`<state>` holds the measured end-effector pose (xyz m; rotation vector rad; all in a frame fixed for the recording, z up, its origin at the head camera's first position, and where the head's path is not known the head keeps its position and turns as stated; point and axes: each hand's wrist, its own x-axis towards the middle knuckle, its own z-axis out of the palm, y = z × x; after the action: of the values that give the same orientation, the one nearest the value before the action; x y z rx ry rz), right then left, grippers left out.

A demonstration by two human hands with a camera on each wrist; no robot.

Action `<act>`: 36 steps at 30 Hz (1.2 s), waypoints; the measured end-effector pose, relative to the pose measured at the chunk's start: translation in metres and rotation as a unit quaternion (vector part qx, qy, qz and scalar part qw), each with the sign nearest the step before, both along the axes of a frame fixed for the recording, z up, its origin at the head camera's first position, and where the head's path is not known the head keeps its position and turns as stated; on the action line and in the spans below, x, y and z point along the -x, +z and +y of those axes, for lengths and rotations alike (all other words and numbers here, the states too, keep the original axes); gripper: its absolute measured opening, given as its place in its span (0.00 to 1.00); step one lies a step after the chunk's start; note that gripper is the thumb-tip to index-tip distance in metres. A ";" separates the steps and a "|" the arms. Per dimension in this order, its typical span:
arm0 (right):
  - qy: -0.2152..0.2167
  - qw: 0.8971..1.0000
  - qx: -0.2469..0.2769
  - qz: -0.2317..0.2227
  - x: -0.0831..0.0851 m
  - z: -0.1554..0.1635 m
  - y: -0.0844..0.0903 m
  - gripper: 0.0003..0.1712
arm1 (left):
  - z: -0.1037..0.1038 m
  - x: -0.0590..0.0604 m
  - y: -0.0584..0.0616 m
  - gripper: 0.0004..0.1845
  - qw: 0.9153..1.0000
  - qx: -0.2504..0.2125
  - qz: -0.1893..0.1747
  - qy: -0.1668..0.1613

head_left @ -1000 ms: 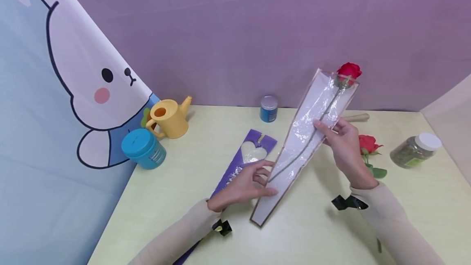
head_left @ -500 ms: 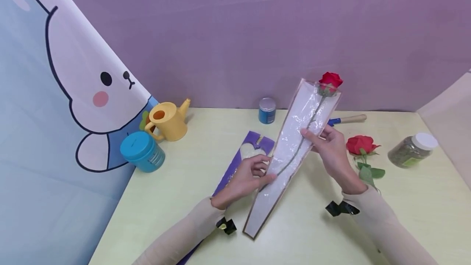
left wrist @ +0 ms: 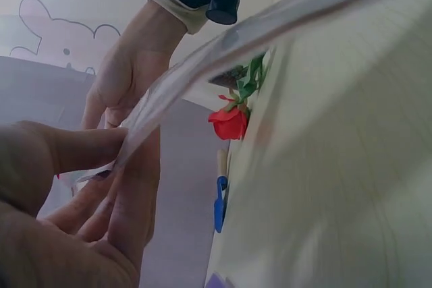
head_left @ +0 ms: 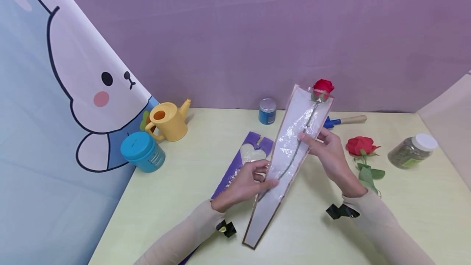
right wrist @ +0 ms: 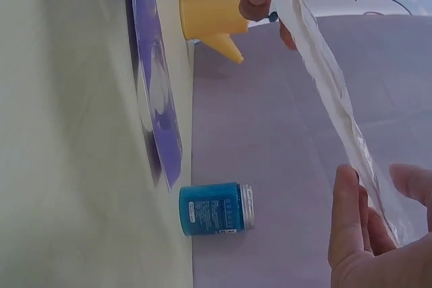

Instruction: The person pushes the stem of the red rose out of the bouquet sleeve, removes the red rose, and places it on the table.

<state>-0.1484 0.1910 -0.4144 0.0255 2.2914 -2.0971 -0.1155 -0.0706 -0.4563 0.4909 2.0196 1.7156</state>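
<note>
A person's two forearms in pale sleeves reach over a pale yellow tabletop (head_left: 176, 199), holding between them a long, tapered clear flower sleeve (head_left: 283, 167) with a white backing, its narrow tip touching the tabletop nearest the viewer and its wide mouth raised toward the far wall. The left hand (head_left: 244, 183) holds the lower part of the sleeve, its grip pinching the left edge between thumb and fingers. The right hand (head_left: 329, 156) holds the sleeve higher up on the right side, thumb on the front and fingers behind. Inside the sleeve lies a red rose (head_left: 322, 86), its stem running down the middle and its bloom poking out at the top. Just left of the left hand a purple sleeve (head_left: 239, 165) with a heart-shaped window lies flat. Right of the right hand lies a second red rose (head_left: 359, 145), and further right a jar with a white lid (head_left: 413, 150). Toward the back stand a blue tub (head_left: 143, 150), a yellow watering can (head_left: 169, 121), a small blue tin (head_left: 267, 111) and a blue-tipped wooden-handled tool (head_left: 344, 120), before a purple wall
</note>
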 end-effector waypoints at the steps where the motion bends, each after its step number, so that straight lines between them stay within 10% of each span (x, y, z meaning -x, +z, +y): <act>1: 0.000 1.000 0.003 0.003 0.000 0.001 0.001 0.37 | 0.000 -0.001 0.001 0.22 1.000 0.000 0.001 -0.001; 17: -0.073 0.995 0.062 0.013 0.013 0.029 0.021 0.30 | -0.001 -0.005 0.000 0.23 0.999 0.029 0.033 -0.013; 36: -0.043 0.995 0.086 0.016 0.011 0.030 0.019 0.40 | 0.002 -0.007 -0.005 0.21 0.996 0.024 0.071 -0.038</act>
<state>-0.1596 0.2213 -0.3957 0.0873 2.1554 -2.3468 -0.1090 -0.0688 -0.4611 0.6826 2.1062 1.6239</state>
